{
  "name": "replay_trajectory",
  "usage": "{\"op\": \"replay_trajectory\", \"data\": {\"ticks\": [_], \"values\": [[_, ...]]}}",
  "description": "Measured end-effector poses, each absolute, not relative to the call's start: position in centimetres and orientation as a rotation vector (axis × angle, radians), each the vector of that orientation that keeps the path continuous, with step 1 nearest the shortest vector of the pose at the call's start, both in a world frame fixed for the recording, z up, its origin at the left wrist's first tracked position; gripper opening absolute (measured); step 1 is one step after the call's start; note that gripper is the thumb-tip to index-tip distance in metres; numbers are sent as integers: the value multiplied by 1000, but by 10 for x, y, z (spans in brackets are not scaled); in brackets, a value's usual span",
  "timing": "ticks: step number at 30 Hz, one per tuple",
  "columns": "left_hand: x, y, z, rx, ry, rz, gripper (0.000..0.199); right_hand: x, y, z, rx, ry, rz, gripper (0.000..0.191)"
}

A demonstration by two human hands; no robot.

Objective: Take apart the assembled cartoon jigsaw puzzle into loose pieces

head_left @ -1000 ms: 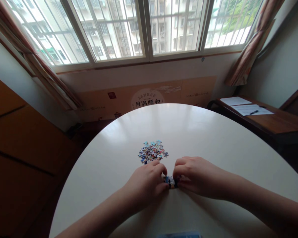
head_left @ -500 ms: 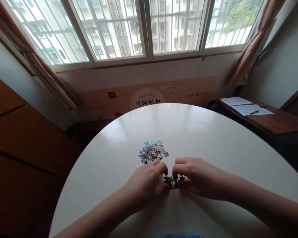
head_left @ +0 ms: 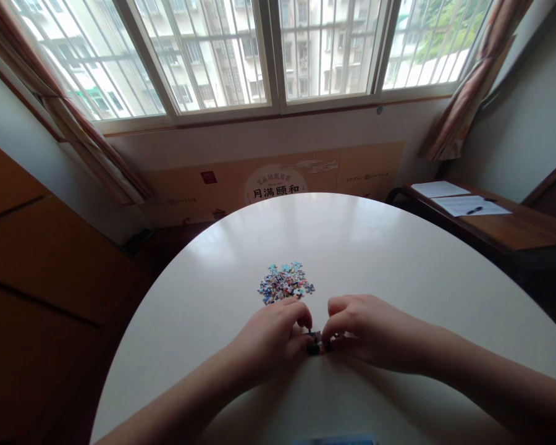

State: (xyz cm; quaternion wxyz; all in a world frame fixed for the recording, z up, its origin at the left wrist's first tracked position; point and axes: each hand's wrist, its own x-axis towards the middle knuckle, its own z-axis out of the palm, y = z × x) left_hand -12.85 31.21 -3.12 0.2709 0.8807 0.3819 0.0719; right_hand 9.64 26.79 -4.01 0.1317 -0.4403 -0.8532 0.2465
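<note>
Between my two hands lies a small group of joined jigsaw puzzle pieces (head_left: 315,343) on the white round table (head_left: 347,241). My left hand (head_left: 278,330) pinches its left side with thumb and forefinger. From the right, my right hand (head_left: 359,330) grips the other side with curled fingers, which cover much of that edge. Just beyond my left hand is a heap of loose puzzle pieces (head_left: 285,283) in blue, white and mixed colours. How the held pieces interlock is too small and too hidden to make out.
At the table's near edge a bluish flat item (head_left: 336,440) is partly cut off. To the right stands a brown wooden desk (head_left: 532,225) with papers (head_left: 467,205) and pens on it. A barred window (head_left: 273,55) and a printed cardboard panel (head_left: 366,170) are behind the table.
My right fingers have shifted slightly left over the joined pieces and now cover more of them. The pieces have moved a little left. The loose heap looks the same.
</note>
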Motion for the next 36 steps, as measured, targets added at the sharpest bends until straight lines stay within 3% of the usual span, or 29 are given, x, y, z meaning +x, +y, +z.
{"op": "replay_trajectory", "data": {"ticks": [11, 16, 27, 36], "values": [[-128, 312, -30, 2278, 1018, 235, 6, 97, 267, -36, -1312, -2481, 716, 16], [-131, 318, -29, 2302, 1042, 267, 14, 97, 267, -37, -1320, -2479, 724, 17], [-134, 321, -31, 2582, 1248, 394, 15, 97, 268, -37, -1304, -2465, 734, 21], [-132, 313, -31, 2642, 1157, 108, 17, 98, 267, -36, -1317, -2448, 760, 19]]}}
